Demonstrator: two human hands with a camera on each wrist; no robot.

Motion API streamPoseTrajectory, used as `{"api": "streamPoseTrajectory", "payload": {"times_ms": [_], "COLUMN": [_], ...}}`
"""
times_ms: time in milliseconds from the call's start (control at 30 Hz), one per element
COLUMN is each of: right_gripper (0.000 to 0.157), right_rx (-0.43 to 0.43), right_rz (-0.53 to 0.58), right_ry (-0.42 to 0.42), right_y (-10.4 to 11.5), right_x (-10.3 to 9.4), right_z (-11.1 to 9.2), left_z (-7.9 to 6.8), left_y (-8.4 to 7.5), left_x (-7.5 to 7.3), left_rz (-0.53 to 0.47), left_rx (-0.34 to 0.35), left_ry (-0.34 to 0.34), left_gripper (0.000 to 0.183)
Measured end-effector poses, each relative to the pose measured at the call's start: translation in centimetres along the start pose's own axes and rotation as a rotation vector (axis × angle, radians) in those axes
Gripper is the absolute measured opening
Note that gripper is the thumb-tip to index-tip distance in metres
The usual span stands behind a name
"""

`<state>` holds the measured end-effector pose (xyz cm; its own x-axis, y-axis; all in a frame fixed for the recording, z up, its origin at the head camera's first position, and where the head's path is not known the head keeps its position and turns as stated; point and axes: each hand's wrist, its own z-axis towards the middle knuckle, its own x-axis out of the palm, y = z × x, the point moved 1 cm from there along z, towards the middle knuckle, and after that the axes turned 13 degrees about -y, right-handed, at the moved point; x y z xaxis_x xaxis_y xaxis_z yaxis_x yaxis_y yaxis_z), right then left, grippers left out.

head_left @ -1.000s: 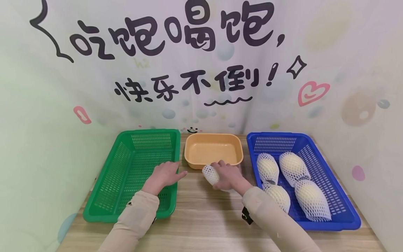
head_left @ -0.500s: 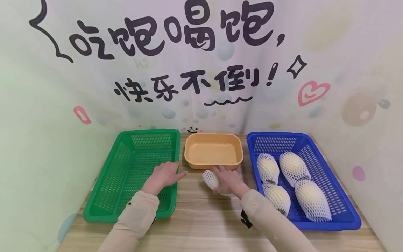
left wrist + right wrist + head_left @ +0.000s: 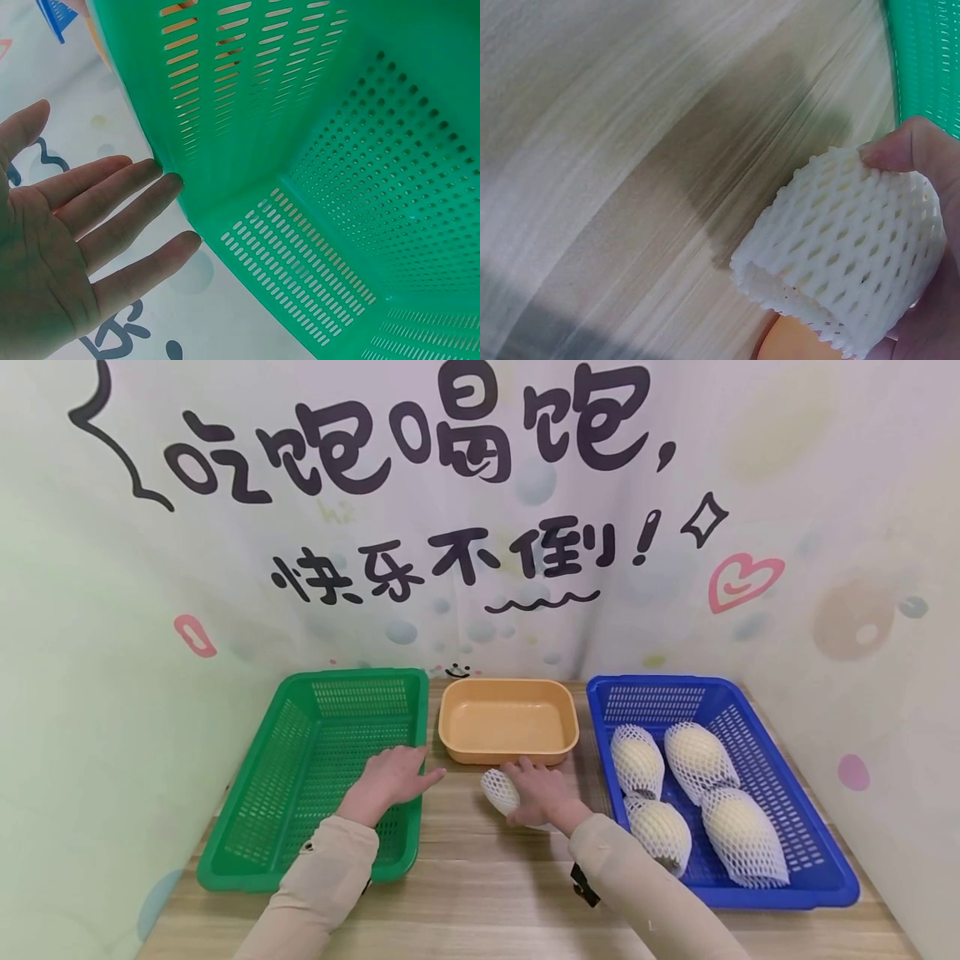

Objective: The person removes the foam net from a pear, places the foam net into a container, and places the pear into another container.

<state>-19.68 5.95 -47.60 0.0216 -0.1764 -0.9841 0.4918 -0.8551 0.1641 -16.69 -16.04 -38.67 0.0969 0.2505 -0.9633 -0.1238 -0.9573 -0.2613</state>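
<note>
My right hand [image 3: 543, 792] grips a pale, rounded item in a white foam net sleeve [image 3: 500, 790], just in front of the tan tray. Seen from the right wrist, the thumb presses on the net sleeve [image 3: 840, 240] and its open end shows; the other fingers are mostly hidden behind it. My left hand [image 3: 393, 774] hovers at the right rim of the green basket [image 3: 225, 860], holding nothing. In the left wrist view that hand [image 3: 82, 240] has its fingers extended, the tips near or touching the basket's edge; I cannot tell which.
The tan tray [image 3: 510, 756] stands at the back between the baskets, with nothing inside. On the right, a blue basket [image 3: 780, 897] holds several pale items in foam nets [image 3: 742, 835]. A printed cloth wall [image 3: 480, 635] closes off the back of the wooden table [image 3: 480, 910].
My right hand, still gripping the netted item, has come slightly down and nearer, away from the tan tray's front rim. The left hand stays where it was.
</note>
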Motion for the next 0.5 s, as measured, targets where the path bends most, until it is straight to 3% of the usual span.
{"api": "streamPoseTrajectory", "payload": {"times_ms": [500], "right_gripper": [0.081], "right_rx": [-0.016], "right_rz": [0.019], "right_ry": [0.009], "right_y": [-0.15], "right_x": [-0.25], "right_z": [-0.32], "left_z": [-0.17], "left_y": [-0.74], "left_x": [-0.03], "left_rz": [0.006], "left_rx": [0.023], "left_ry": [-0.011], "left_gripper": [0.059]}}
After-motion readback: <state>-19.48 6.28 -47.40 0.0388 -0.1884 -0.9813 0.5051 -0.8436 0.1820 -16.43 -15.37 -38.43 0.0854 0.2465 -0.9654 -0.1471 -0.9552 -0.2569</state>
